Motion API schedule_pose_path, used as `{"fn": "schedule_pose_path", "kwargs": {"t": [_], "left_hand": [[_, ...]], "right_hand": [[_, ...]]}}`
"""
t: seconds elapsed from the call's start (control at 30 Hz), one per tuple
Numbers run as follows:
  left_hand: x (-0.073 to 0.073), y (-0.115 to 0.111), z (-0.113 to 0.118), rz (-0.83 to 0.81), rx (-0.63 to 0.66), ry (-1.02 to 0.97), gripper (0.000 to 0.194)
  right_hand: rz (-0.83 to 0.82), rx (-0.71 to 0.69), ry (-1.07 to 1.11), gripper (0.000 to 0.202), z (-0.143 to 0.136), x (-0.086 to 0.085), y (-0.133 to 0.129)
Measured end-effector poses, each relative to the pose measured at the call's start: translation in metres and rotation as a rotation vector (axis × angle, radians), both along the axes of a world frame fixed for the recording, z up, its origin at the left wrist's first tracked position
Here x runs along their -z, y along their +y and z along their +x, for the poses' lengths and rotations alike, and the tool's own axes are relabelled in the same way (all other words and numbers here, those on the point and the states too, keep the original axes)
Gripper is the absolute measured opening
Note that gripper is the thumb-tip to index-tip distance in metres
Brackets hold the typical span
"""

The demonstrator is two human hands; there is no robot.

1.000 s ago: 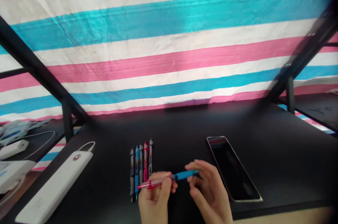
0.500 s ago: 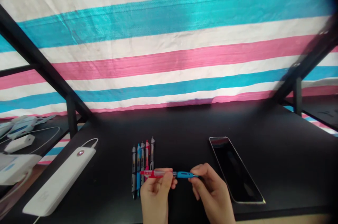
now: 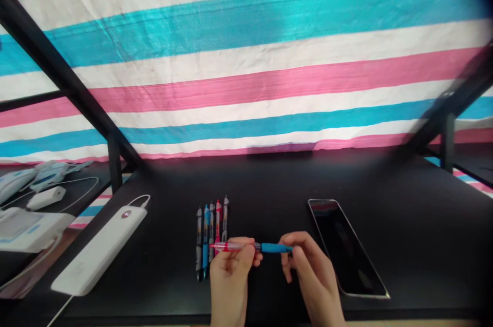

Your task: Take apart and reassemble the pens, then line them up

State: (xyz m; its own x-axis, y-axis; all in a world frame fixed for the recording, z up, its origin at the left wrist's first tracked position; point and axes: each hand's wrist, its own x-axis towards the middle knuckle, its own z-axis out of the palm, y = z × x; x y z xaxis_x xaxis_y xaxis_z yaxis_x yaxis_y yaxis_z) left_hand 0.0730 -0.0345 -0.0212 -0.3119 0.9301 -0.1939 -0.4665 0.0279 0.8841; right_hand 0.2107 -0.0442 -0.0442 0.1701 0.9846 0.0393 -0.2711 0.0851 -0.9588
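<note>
Head view: red-and-blue pen (image 3: 266, 247), nearly level above the black worktop (image 3: 265, 183), lower centre of the frame.
Blue end (image 3: 283, 248): a second ago the right hand's (image 3: 316, 273) fingers were loosely parted around it; now they close on it, so both hands steady the pen.
Left hand (image 3: 231, 273): thumb and fingers pinching the red barrel (image 3: 228, 247).
Right hand: thumb and forefinger pinching, wrist at bottom edge.

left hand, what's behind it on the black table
Beyond the left hand, the upper parts of a red pen and two grey pens show on the table. Their lower ends cannot be seen, covered by the hand and the held red-and-blue pen.
</note>
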Motion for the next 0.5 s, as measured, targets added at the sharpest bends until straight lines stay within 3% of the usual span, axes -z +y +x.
{"fn": "schedule_pose_path", "kwargs": {"t": [0.1,0.23,0.4,0.5], "left_hand": [[0.0005,-0.0007,0.0006,-0.007,0.004,-0.005,0.038],[-0.0001,-0.0004,0.0011,-0.013,-0.005,-0.024,0.039],[0.0025,0.0010,0.0008,-0.005,-0.004,-0.016,0.037],[0.0037,0.0002,0.0007,0.000,-0.009,-0.022,0.036]], "right_hand": [[-0.021,0.030,-0.043,0.042,-0.0021,-0.0029,0.0000],[0.018,0.032,-0.003,0.026,-0.0019,-0.0035,0.0004],[-0.062,0.022,-0.043,0.045,-0.0027,-0.0051,0.0024],[-0.043,0.047,-0.058,0.037,-0.0031,-0.0062,0.0027]]}}
